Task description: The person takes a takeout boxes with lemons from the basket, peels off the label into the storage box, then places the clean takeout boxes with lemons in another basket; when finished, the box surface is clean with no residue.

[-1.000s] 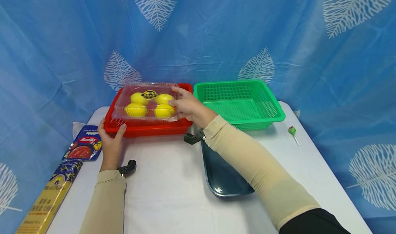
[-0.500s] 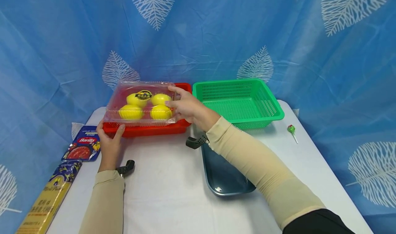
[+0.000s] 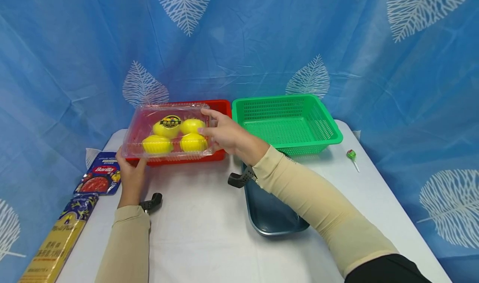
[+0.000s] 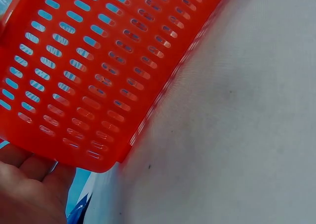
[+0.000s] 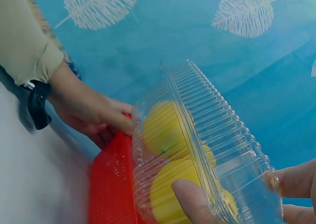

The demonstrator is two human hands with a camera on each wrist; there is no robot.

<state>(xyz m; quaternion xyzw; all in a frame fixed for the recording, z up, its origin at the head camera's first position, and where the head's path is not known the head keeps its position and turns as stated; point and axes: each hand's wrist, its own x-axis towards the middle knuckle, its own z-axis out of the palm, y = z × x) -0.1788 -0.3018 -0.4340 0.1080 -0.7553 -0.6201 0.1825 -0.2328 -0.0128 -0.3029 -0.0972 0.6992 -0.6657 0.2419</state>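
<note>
A clear plastic fruit box with several yellow fruits inside and a black-and-gold label is tilted above the red basket in the head view. My right hand pinches the box at its right end, the thumb in front and fingers behind, as the right wrist view shows on the clear wall. Down at the basket's front left corner, my left hand grips the rim; the left wrist view has its fingers against the slotted red wall. The box covers much of the basket's inside.
A green basket stands right of the red one. In front lies a dark tray, partly under my right forearm. A lollipop is near the right edge; a blue Barilla pouch and a yellow pasta pack lie left.
The fruit box has shifted left and toward me with my right hand, its front edge now lower over the basket's front rim. My left hand keeps its place on the basket.
</note>
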